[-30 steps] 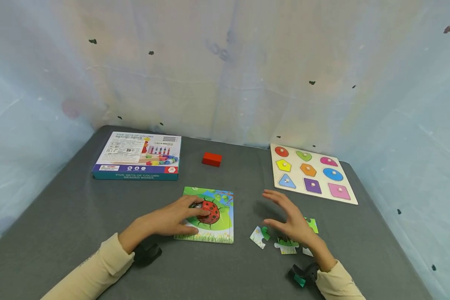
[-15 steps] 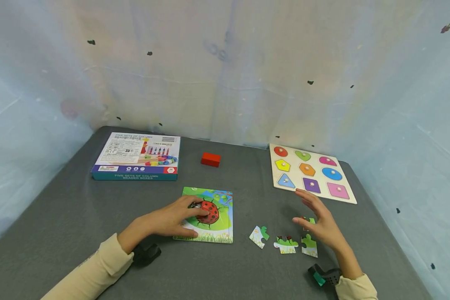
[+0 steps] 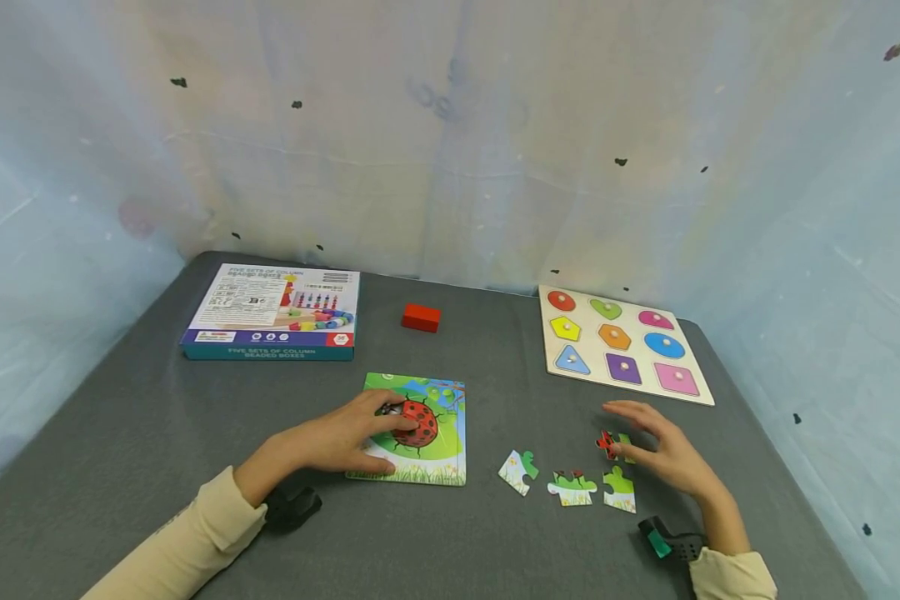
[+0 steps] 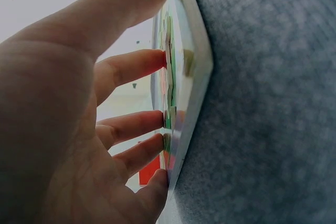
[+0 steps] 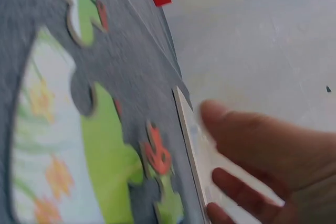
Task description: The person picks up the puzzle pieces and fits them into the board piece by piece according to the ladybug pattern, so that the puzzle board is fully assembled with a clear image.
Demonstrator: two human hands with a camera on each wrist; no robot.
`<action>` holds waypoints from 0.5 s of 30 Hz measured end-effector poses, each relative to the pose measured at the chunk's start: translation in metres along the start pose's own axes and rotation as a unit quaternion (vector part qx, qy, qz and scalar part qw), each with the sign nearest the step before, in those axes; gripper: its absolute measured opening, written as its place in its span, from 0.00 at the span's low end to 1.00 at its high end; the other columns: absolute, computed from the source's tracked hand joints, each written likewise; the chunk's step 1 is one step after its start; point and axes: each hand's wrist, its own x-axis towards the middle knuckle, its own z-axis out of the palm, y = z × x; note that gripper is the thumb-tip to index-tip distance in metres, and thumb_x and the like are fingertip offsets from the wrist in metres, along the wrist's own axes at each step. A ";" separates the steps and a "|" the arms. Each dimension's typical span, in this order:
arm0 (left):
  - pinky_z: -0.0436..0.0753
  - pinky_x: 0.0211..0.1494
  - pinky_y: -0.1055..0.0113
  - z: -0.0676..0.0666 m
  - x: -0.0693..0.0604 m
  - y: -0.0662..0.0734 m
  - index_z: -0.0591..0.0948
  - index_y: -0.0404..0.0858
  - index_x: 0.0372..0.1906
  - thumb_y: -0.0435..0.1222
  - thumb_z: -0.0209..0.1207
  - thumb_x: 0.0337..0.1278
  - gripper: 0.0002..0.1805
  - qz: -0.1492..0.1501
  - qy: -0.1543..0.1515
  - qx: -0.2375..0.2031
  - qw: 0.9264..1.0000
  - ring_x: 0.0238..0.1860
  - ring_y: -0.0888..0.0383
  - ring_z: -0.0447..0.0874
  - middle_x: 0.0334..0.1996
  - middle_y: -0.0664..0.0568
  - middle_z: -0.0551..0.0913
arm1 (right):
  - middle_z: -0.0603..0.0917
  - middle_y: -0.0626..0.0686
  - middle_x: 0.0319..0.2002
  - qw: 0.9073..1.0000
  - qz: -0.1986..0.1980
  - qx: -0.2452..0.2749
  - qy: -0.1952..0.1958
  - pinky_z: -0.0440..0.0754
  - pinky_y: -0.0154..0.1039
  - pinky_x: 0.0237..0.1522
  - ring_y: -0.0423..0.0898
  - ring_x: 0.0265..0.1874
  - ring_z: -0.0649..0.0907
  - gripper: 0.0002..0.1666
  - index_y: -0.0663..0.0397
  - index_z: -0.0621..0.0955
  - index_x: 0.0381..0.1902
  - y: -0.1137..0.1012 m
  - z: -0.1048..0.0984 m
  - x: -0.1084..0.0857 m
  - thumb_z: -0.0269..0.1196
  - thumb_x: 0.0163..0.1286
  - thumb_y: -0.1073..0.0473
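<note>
The left hand (image 3: 345, 435) lies spread on a ladybug picture board (image 3: 438, 462), its fingertips resting on the surface; the left wrist view shows the fingers (image 4: 131, 69) touching the board's face (image 4: 197, 72). Over a red and green puzzle piece (image 3: 607, 444) at the right hovers the right hand (image 3: 675, 454), fingers apart and thumb near the piece; contact cannot be told. In the right wrist view that hand (image 5: 273, 156) holds nothing visible, beside the red and green piece (image 5: 159, 156). Nearer the person lie a corner piece (image 3: 514, 473), a grassy piece (image 3: 572, 490) and another green-white piece (image 3: 619, 492).
A boxed bead set (image 3: 273, 312) stands at the back left. A red block (image 3: 421, 317) sits behind the ladybug board. At the back right lies a wooden shape board (image 3: 581, 350) with knobbed pieces. A hanging sheet (image 3: 450, 208) borders the grey table (image 3: 427, 550).
The right hand has moved rightward, away from the ladybug board, and then slightly toward the person, uncovering the green-white piece and the red and green piece. The left hand has stayed on the board.
</note>
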 end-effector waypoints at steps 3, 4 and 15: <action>0.68 0.59 0.48 0.000 0.000 0.000 0.72 0.48 0.63 0.53 0.61 0.54 0.31 -0.001 0.000 -0.004 1.000 0.63 0.45 0.59 0.63 0.40 0.62 | 0.72 0.53 0.57 1.000 0.004 -0.022 -0.021 0.69 0.27 0.51 0.30 0.56 0.68 0.31 0.57 0.72 0.61 0.012 -0.002 -0.006 0.66 0.59 0.65; 0.68 0.59 0.48 0.000 0.000 0.000 0.72 0.48 0.63 0.53 0.61 0.54 0.31 -0.001 -0.001 -0.005 1.000 0.63 0.45 0.59 0.63 0.40 0.62 | 0.72 0.53 0.57 0.999 0.007 -0.029 -0.027 0.69 0.28 0.51 0.30 0.55 0.68 0.31 0.57 0.73 0.61 0.013 -0.002 -0.007 0.67 0.59 0.64; 0.68 0.59 0.48 -0.001 -0.001 0.001 0.72 0.48 0.63 0.51 0.62 0.54 0.31 -0.002 -0.001 -0.005 1.000 0.63 0.45 0.59 0.63 0.40 0.62 | 0.74 0.51 0.49 0.998 -0.001 -0.059 -0.029 0.70 0.38 0.45 0.37 0.48 0.69 0.28 0.56 0.78 0.55 0.027 0.003 -0.011 0.70 0.55 0.60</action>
